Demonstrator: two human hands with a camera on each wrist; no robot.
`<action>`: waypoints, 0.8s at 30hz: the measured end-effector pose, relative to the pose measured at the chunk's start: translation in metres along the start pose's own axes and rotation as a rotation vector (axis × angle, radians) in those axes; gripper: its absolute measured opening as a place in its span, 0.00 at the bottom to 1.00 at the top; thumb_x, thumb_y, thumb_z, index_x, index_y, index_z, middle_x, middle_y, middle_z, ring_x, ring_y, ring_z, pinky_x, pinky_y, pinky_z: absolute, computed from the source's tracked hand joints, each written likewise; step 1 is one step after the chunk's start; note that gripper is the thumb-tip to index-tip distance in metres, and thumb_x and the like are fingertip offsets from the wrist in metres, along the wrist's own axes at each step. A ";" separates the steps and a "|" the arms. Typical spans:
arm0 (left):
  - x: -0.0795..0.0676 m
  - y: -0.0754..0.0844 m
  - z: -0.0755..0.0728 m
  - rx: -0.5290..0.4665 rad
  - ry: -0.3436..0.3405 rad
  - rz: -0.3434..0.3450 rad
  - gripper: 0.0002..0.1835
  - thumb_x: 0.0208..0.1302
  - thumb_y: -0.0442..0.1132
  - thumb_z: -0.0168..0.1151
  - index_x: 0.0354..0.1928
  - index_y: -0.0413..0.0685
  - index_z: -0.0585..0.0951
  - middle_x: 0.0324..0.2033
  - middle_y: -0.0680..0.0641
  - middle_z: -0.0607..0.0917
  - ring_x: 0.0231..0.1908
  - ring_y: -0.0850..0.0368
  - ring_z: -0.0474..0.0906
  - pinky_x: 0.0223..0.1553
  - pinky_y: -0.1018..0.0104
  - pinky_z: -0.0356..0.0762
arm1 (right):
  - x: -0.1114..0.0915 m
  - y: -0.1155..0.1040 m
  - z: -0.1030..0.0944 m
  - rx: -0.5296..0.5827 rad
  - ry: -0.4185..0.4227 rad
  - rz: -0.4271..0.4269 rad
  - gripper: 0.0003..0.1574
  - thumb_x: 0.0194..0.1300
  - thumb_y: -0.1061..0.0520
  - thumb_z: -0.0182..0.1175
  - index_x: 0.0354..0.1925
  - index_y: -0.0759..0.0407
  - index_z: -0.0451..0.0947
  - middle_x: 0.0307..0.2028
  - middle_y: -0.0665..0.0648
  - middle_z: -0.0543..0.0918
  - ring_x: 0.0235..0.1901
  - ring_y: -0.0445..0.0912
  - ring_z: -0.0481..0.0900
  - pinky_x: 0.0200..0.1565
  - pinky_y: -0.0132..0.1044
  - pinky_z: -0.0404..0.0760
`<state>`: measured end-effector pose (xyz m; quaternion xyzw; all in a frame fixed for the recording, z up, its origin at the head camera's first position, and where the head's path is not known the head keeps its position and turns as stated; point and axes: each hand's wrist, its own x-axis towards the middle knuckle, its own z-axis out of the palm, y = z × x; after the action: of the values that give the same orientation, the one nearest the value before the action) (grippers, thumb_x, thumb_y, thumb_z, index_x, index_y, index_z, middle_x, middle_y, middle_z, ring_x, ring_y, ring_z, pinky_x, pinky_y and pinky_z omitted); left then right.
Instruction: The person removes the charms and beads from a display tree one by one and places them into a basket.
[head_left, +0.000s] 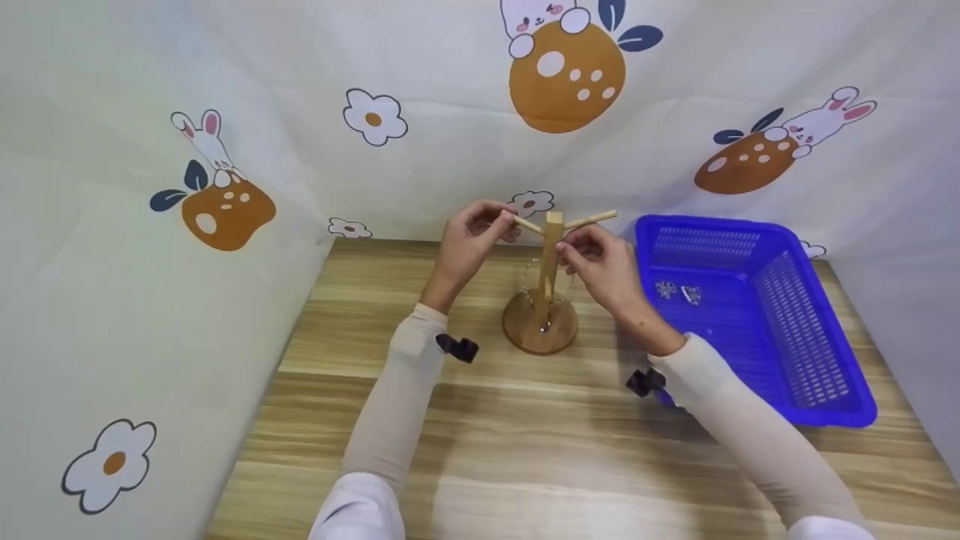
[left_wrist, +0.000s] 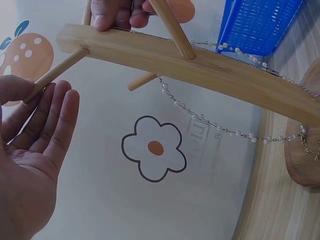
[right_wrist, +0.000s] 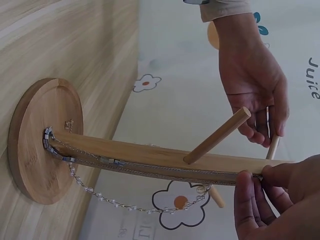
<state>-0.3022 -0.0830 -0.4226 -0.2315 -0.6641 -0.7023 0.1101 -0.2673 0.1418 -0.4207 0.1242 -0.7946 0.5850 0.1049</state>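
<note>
A wooden jewelry stand point(head_left: 550, 262) stands upright on its round base point(right_wrist: 30, 150), with several pegs sticking out of the post. My left hand point(head_left: 469, 244) pinches the end of the left peg point(left_wrist: 57, 71) between thumb and index finger; its other fingers are extended. My right hand point(head_left: 602, 266) pinches a thin silver necklace point(right_wrist: 116, 162) at the upper post. That chain runs down along the post, and its blocky silver beads reach the base. From a lower peg hangs a pearl-beaded necklace point(right_wrist: 116, 204). The right fingertips partly hide the pinched end.
A blue plastic basket point(head_left: 832, 330) stands right of the stand, close to my right forearm. Inside it lie two small shiny pieces of jewelry point(head_left: 690, 295). Printed cloth point(head_left: 450, 172) hangs behind and at both sides of the wooden tabletop point(head_left: 525, 435).
</note>
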 end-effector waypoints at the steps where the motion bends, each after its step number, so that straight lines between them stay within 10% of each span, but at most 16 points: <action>1: 0.000 0.000 0.000 -0.001 0.000 -0.003 0.09 0.76 0.30 0.64 0.51 0.28 0.84 0.39 0.43 0.89 0.37 0.58 0.88 0.46 0.56 0.95 | 0.000 0.000 0.000 -0.001 -0.001 0.000 0.08 0.72 0.66 0.68 0.44 0.73 0.82 0.39 0.73 0.89 0.27 0.35 0.84 0.32 0.32 0.93; 16: 0.000 -0.001 0.001 -0.012 -0.005 -0.008 0.10 0.76 0.30 0.63 0.51 0.28 0.83 0.38 0.45 0.89 0.36 0.58 0.88 0.45 0.56 0.95 | -0.002 -0.001 -0.002 0.078 0.024 0.016 0.06 0.71 0.70 0.64 0.45 0.74 0.81 0.34 0.61 0.87 0.28 0.42 0.85 0.29 0.30 0.90; 24: 0.000 0.000 0.001 -0.018 0.004 0.010 0.08 0.77 0.29 0.62 0.49 0.29 0.84 0.37 0.43 0.90 0.36 0.58 0.88 0.48 0.35 0.91 | -0.004 -0.004 -0.004 0.129 0.086 -0.038 0.06 0.71 0.68 0.68 0.44 0.71 0.86 0.32 0.65 0.89 0.24 0.40 0.83 0.26 0.29 0.88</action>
<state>-0.3018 -0.0818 -0.4228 -0.2342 -0.6566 -0.7080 0.1130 -0.2625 0.1443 -0.4166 0.1206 -0.7476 0.6376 0.1416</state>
